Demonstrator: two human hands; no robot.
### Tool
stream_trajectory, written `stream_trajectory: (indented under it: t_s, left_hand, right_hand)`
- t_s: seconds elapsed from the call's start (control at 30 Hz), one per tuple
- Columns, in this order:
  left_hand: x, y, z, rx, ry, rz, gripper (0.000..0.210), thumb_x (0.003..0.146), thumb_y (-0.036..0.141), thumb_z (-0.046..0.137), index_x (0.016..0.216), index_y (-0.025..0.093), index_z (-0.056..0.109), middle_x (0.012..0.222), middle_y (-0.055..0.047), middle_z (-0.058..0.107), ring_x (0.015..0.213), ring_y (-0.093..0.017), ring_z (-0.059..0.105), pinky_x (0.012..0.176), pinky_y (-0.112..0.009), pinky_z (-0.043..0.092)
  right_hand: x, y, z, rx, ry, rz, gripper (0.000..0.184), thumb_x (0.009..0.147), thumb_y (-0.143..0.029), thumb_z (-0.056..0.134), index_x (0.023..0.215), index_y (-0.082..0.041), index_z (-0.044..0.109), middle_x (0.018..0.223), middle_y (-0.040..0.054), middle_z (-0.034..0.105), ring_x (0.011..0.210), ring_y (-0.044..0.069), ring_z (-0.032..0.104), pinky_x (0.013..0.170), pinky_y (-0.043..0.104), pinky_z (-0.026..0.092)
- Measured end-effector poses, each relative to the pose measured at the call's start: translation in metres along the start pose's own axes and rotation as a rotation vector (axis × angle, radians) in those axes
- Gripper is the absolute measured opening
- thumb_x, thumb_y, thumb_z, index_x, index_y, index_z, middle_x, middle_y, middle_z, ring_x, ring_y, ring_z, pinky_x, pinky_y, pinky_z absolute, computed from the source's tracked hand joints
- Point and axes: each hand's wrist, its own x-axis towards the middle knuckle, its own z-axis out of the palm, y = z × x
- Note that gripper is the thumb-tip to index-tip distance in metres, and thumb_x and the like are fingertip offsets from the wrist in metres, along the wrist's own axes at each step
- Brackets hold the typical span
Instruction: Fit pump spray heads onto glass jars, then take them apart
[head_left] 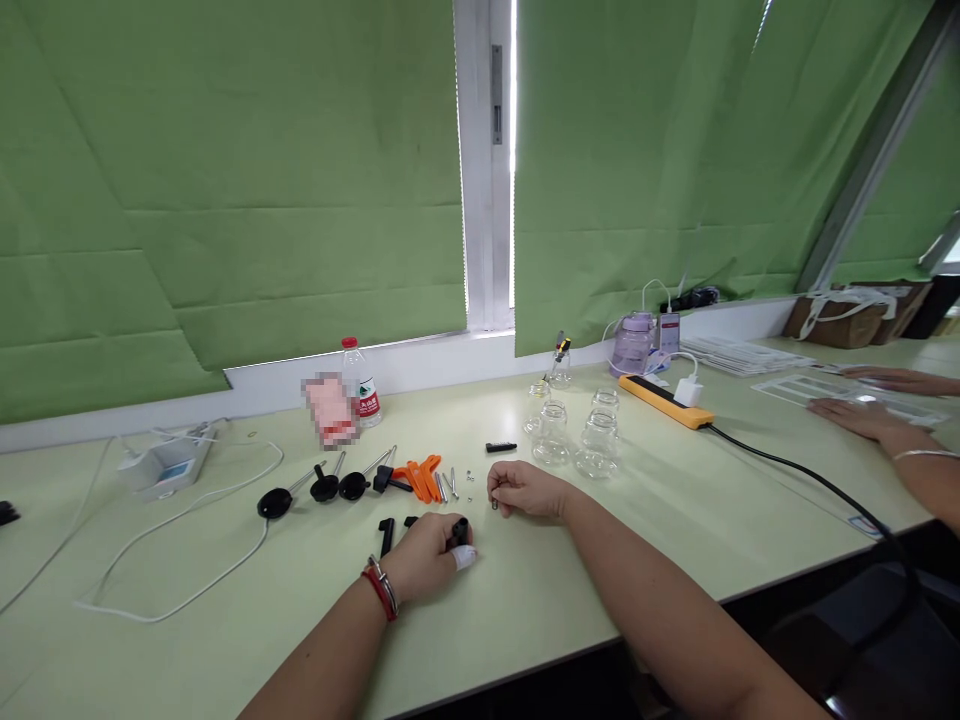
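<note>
My left hand [426,556], with white tape on its thumb, is closed around a black plastic part [460,532] with a round open end. My right hand [525,488] pinches a small metal piece [494,504] just above the table, too small to name surely. To the left of it lie a few tiny metal bits [469,476] and several metal pins [447,486]. Orange plastic parts [421,479] sit beyond my left hand. Another black part [386,536] lies by my left wrist. A short black piece [501,447] rests behind my right hand.
Several glass jars [553,436] stand behind my right hand. Black round-headed parts with metal rods [276,502] lie to the left, near a white cable [150,619]. A water bottle [367,395] stands at the back. On the right are an orange power strip [666,402] and another person's hands [855,415].
</note>
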Motion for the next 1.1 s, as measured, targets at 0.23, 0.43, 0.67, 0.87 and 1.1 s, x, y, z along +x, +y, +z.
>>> stream_trajectory:
  t_s: [0.23, 0.43, 0.67, 0.87, 1.1]
  left_hand:
    - [0.0, 0.0, 0.0, -0.01, -0.007, 0.002, 0.017, 0.075, 0.034, 0.054, 0.075, 0.017, 0.056, 0.063, 0.003, 0.048, 0.058, -0.012, 0.042, 0.054, -0.023, 0.034]
    - [0.0, 0.001, 0.0, -0.016, -0.007, 0.002, 0.016, 0.075, 0.033, 0.054, 0.075, 0.017, 0.055, 0.063, 0.003, 0.046, 0.058, -0.012, 0.041, 0.054, -0.023, 0.033]
    - [0.0, 0.0, 0.0, -0.024, -0.013, 0.007, 0.016, 0.075, 0.032, 0.054, 0.077, 0.016, 0.056, 0.064, 0.003, 0.047, 0.059, -0.012, 0.041, 0.054, -0.023, 0.033]
    - [0.001, 0.0, -0.001, -0.033, -0.022, 0.004, 0.017, 0.075, 0.033, 0.054, 0.077, 0.016, 0.056, 0.063, 0.003, 0.046, 0.059, -0.012, 0.04, 0.054, -0.023, 0.033]
    - [-0.001, 0.0, 0.001, -0.03, -0.018, -0.002, 0.015, 0.075, 0.032, 0.053, 0.077, 0.017, 0.056, 0.064, 0.003, 0.048, 0.059, -0.012, 0.042, 0.054, -0.023, 0.033]
  right_hand:
    - [0.001, 0.003, 0.0, -0.021, 0.018, -0.025, 0.006, 0.078, -0.021, 0.053, 0.082, -0.017, 0.053, 0.07, -0.0002, 0.062, 0.056, 0.009, 0.057, 0.059, 0.023, 0.045]
    - [0.002, 0.006, 0.0, -0.05, 0.04, -0.045, 0.005, 0.078, -0.021, 0.053, 0.082, -0.018, 0.053, 0.069, -0.0002, 0.062, 0.056, 0.01, 0.058, 0.059, 0.023, 0.045]
    - [0.002, 0.009, 0.0, -0.058, 0.052, -0.06, 0.007, 0.079, -0.024, 0.053, 0.082, -0.017, 0.054, 0.068, 0.0004, 0.063, 0.057, 0.01, 0.059, 0.059, 0.023, 0.045]
    - [0.002, 0.009, 0.001, -0.054, 0.066, -0.074, 0.008, 0.08, -0.025, 0.052, 0.082, -0.017, 0.052, 0.066, 0.0, 0.062, 0.056, 0.01, 0.058, 0.058, 0.023, 0.046]
    - [0.002, 0.002, 0.002, -0.126, 0.145, -0.102, 0.008, 0.081, -0.021, 0.045, 0.083, -0.017, 0.051, 0.067, 0.0001, 0.06, 0.058, 0.01, 0.058, 0.06, 0.023, 0.047]
